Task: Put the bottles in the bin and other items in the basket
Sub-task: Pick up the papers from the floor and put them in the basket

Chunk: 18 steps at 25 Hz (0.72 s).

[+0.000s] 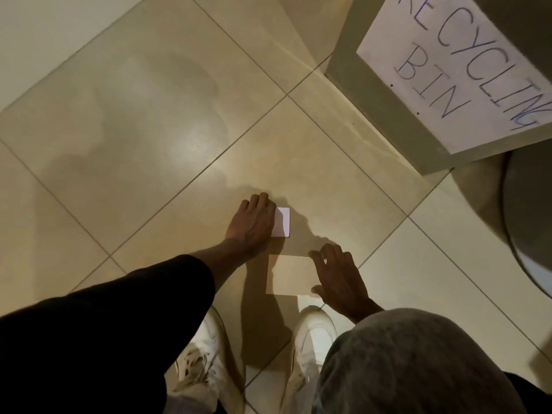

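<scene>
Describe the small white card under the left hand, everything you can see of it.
The small white card is a flat rectangle that looks like paper or thin card, plain and unmarked on its visible face. It lies flat on the tiled floor. The left hand covers its left edge, fingers resting on it. A larger cream card lies nearer the person, apart from it, by the right hand.

Small white card (pixel 283 221) half under left hand (pixel 254 222), recycling bin (pixel 418 94) cropped top right
</scene>
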Motion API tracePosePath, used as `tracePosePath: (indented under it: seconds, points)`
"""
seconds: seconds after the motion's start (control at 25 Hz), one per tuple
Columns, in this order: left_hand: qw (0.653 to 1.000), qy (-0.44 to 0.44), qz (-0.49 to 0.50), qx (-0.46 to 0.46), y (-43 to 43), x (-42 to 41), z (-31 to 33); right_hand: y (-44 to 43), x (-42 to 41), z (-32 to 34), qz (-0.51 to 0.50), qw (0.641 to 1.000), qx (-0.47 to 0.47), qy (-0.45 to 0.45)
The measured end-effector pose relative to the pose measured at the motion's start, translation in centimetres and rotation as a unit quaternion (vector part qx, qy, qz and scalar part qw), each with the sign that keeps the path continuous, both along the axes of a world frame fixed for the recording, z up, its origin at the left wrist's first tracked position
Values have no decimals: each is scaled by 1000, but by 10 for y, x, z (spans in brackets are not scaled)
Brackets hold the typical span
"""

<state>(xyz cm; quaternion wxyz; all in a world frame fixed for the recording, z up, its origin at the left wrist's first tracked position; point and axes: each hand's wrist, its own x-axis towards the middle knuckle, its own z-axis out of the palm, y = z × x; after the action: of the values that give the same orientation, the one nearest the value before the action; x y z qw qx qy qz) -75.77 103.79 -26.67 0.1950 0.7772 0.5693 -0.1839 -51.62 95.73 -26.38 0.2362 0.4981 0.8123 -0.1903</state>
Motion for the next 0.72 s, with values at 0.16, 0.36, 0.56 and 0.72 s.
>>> tracePosePath:
  seconds: [0.16,0.36,0.56,0.72]
  points:
    - [1000,-10,7,-3,5,3,-14,7,-2,-10,-20,1000,11,3]
    - [988,-67,126,-65,-15,-1,9,3,-3,-2,-49,997,-27,49]
    - [944,-109,304,-65,-51,-22,106,1,-10,104,-155,983,-26,99]
    - [934,-109,334,-61,-68,-35,213,-9,-11,214,-207,972,-34,110]
